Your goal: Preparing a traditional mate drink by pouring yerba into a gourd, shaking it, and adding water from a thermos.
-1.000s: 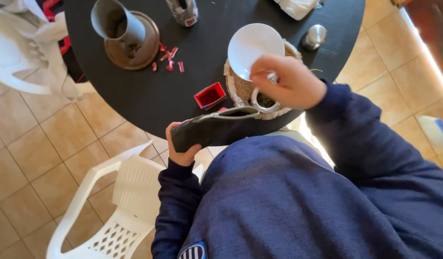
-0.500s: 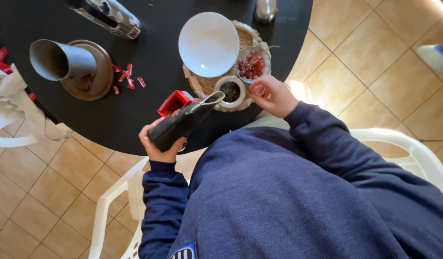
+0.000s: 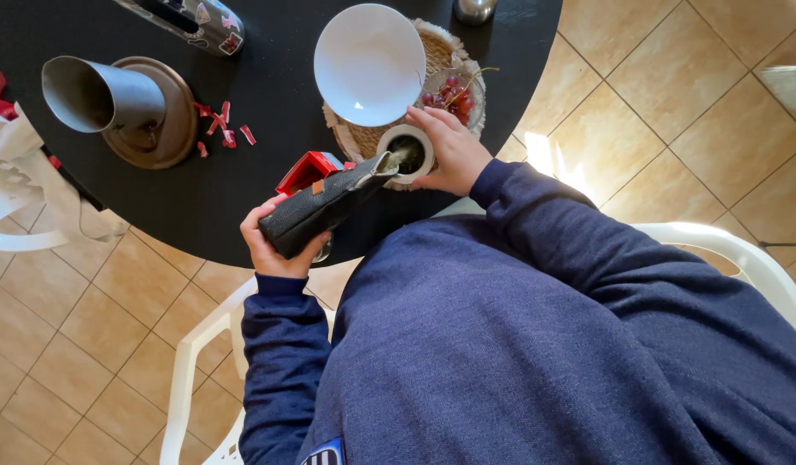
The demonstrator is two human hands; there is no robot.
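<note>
The dark pouch (image 3: 325,207) is tilted with its open mouth over the small round cup (image 3: 407,153), which stands on a woven mat (image 3: 363,142) near the edge of the black round desk (image 3: 243,181). The left hand (image 3: 273,245) is clenched around the pouch's lower end, while the right hand (image 3: 454,155) wraps its fingers around the cup's side, steadying it. A white bowl (image 3: 370,65) and a glass bowl of red grapes (image 3: 454,93) sit on the mat just behind the cup, a red box (image 3: 305,170) lies beside the pouch, and a grey metal cone (image 3: 101,95) rests on a brown plate (image 3: 170,129) further left.
</note>
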